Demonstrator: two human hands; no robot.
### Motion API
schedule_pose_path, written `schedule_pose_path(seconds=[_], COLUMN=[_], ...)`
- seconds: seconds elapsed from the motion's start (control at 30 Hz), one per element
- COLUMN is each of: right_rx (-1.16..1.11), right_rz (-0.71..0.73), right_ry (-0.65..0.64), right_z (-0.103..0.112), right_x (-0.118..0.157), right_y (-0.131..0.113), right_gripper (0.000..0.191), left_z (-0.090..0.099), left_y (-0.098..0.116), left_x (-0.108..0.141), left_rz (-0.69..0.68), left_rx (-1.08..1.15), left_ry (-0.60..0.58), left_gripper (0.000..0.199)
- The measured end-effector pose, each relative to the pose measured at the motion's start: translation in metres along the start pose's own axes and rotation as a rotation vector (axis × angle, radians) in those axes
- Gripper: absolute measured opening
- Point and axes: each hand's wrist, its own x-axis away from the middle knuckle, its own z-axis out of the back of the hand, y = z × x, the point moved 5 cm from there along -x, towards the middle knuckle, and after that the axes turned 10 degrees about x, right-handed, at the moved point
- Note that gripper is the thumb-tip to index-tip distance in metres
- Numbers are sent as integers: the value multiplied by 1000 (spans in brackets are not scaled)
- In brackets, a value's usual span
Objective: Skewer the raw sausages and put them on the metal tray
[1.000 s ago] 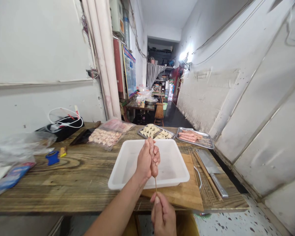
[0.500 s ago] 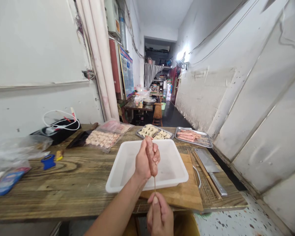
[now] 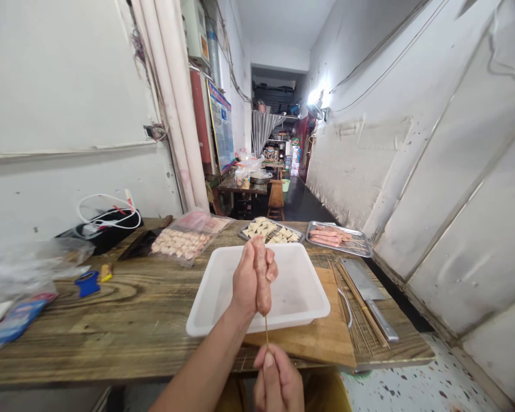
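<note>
**Meat on skewer, two-hand hold**

Threading step in hand: pink ground-meat sausage [image 3: 263,294] on a thin bamboo skewer [image 3: 266,332], above a white plastic tub [image 3: 223,250] on the desk [image 3: 68,326]. Left hand [image 3: 245,283]: fingers [image 3: 271,270] closed round the meat. Right hand [image 3: 278,380]: fingers [image 3: 268,366] pinched on the skewer's lower end (end hidden in the pinch). Next move calls for steady tension on the stick. Versus the earlier frame: right hand slightly lower.

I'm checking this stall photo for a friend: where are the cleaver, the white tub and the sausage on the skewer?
Cleaver [image 3: 360,280]: head view, on the blade.
White tub [image 3: 300,321]: head view, on the front rim.
Sausage on skewer [image 3: 263,298]: head view, on the sausage's lower end.
</note>
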Motion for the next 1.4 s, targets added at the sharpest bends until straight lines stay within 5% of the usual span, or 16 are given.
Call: schedule_pose_path(seconds=[0.4,1.4], right_rx=[-19,41], right_rz=[30,145], right_ry=[-40,-123], right_z=[-5,-9], right_x=[-7,-18], right_y=[-2,-10], right_gripper=[43,38], left_z=[-4,-6], left_y=[8,2], left_x=[1,4], left_rz=[-135,-147], left_rx=[-79,-17], left_ry=[-5,-67], left_gripper=[24,23])
